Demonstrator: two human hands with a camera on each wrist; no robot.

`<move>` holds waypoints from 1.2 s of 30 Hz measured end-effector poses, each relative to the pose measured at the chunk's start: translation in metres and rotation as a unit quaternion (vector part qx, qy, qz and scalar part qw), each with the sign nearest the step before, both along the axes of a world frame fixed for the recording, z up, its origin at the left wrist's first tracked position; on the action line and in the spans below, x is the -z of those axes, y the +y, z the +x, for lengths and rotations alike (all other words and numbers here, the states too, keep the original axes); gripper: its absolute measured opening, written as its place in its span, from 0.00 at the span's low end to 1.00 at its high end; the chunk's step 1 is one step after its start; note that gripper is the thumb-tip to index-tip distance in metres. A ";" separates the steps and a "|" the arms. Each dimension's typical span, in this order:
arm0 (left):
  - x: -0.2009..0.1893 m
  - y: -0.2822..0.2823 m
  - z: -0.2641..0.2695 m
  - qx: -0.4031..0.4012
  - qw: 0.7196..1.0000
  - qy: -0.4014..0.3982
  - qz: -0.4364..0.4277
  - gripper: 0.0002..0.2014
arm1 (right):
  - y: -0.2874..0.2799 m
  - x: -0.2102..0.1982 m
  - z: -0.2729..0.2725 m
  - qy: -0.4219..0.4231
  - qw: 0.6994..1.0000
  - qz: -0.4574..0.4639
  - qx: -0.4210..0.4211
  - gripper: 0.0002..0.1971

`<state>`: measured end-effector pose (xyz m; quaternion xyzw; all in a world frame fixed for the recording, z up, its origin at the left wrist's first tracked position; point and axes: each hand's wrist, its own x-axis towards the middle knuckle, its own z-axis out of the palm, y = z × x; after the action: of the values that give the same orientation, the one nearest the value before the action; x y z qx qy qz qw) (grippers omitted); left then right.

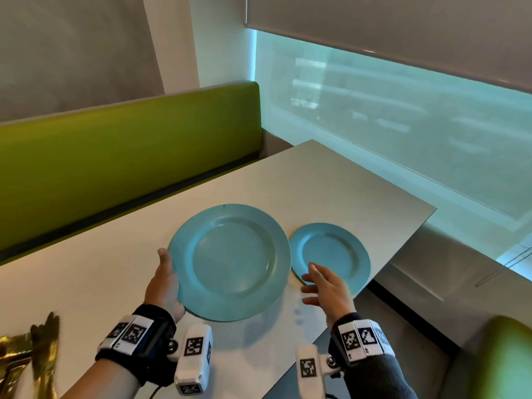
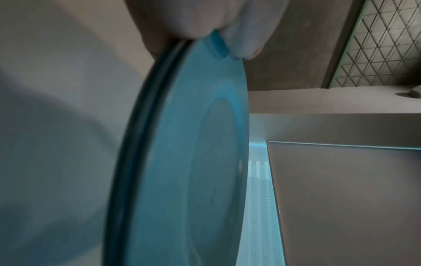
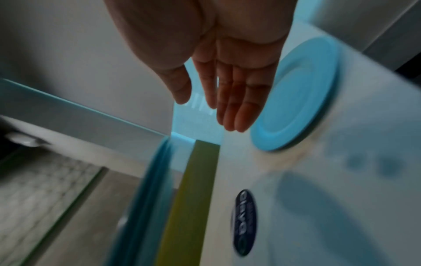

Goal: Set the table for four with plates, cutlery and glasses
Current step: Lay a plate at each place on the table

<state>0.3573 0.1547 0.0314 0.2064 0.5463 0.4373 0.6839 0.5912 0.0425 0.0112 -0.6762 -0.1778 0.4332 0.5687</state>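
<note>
My left hand grips the near-left rim of a stack of large blue plates, held just above the white table; the thumb lies on top. The left wrist view shows the stack of large blue plates edge-on, with more than one rim, pinched under my left hand. A small blue plate lies flat on the table by its right edge. My right hand hovers open over that plate's near rim, fingers straight. In the right wrist view my right hand is beside the small blue plate.
A green bench runs along the far side of the table, and a green seat shows at lower right. A window with a lowered blind stands beyond the table. Gold cutlery lies at the lower left.
</note>
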 end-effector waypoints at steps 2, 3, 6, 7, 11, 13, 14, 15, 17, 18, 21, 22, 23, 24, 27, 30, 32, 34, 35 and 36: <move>0.003 -0.010 -0.013 0.022 1.000 -0.006 -0.004 0.30 | 0.002 -0.009 -0.027 -0.012 1.000 0.020 -0.016 0.08; 0.006 -0.014 -0.020 0.032 0.999 -0.009 -0.009 0.29 | 0.002 -0.008 -0.038 -0.025 0.999 0.021 -0.016 0.09; 0.007 -0.033 -0.050 0.044 0.999 -0.013 -0.014 0.25 | -0.009 -0.004 -0.076 -0.058 0.998 0.004 -0.001 0.09; 0.007 -0.040 -0.061 0.044 0.999 -0.013 -0.015 0.24 | -0.014 -0.001 -0.087 -0.069 0.998 0.001 0.006 0.08; 0.023 -0.062 -0.111 0.040 0.999 -0.011 -0.008 0.25 | -0.040 0.007 -0.131 -0.147 0.989 -0.028 0.024 0.06; 0.032 -0.071 -0.134 0.038 0.999 -0.007 -0.020 0.31 | -0.051 0.009 -0.153 -0.153 0.987 -0.034 0.021 0.06; 0.035 -0.075 -0.145 0.034 0.999 -0.003 -0.027 0.32 | -0.056 0.008 -0.165 -0.141 0.989 -0.032 0.011 0.05; 0.040 -0.077 -0.155 0.031 0.999 -0.001 -0.033 0.32 | -0.060 0.007 -0.175 -0.117 0.993 -0.027 -0.004 0.04; 0.041 -0.083 -0.170 0.024 0.999 0.000 -0.033 0.31 | -0.068 0.002 -0.194 -0.036 0.999 -0.005 -0.028 0.03; 0.042 -0.084 -0.176 0.019 0.999 0.005 -0.038 0.31 | -0.071 -0.001 -0.203 0.012 1.000 0.004 -0.027 0.06; 0.038 -0.091 -0.196 -0.002 0.998 0.015 -0.059 0.30 | -0.080 -0.002 -0.219 0.121 0.992 0.025 0.017 0.09; 0.036 -0.090 -0.201 -0.006 0.998 0.017 -0.061 0.31 | -0.081 -0.001 -0.218 0.144 0.988 0.029 0.042 0.10; 0.035 -0.088 -0.208 -0.016 0.998 0.022 -0.055 0.33 | -0.082 0.003 -0.218 0.157 0.985 0.031 0.069 0.09; 0.041 -0.081 -0.219 -0.032 0.998 0.026 -0.044 0.34 | -0.084 0.006 -0.216 0.163 0.981 0.033 0.097 0.09; 0.042 -0.068 -0.248 -0.097 0.994 0.045 -0.025 0.34 | -0.093 0.016 -0.210 0.182 0.967 0.043 0.174 0.09; 0.018 -0.065 -0.267 -0.132 0.983 0.126 -0.028 0.33 | -0.101 0.030 -0.202 0.205 0.953 0.045 0.217 0.09; 0.014 -0.063 -0.279 -0.148 0.971 0.183 -0.042 0.35 | -0.104 0.041 -0.202 0.206 0.952 0.035 0.224 0.09; 0.013 -0.063 -0.288 -0.160 0.967 0.191 -0.052 0.34 | -0.104 0.056 -0.204 0.206 0.953 0.022 0.220 0.14; 0.011 -0.064 -0.290 -0.160 0.965 0.200 -0.054 0.32 | -0.102 0.061 -0.207 0.208 0.954 0.014 0.215 0.14; 0.009 -0.065 -0.290 -0.156 0.964 0.209 -0.050 0.31 | -0.102 0.067 -0.209 0.209 0.955 0.007 0.212 0.15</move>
<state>0.0672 0.0895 0.0225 0.1713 0.7233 0.4580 0.4876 0.3819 -0.0590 -0.0557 -0.5892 0.0896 0.4330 0.6763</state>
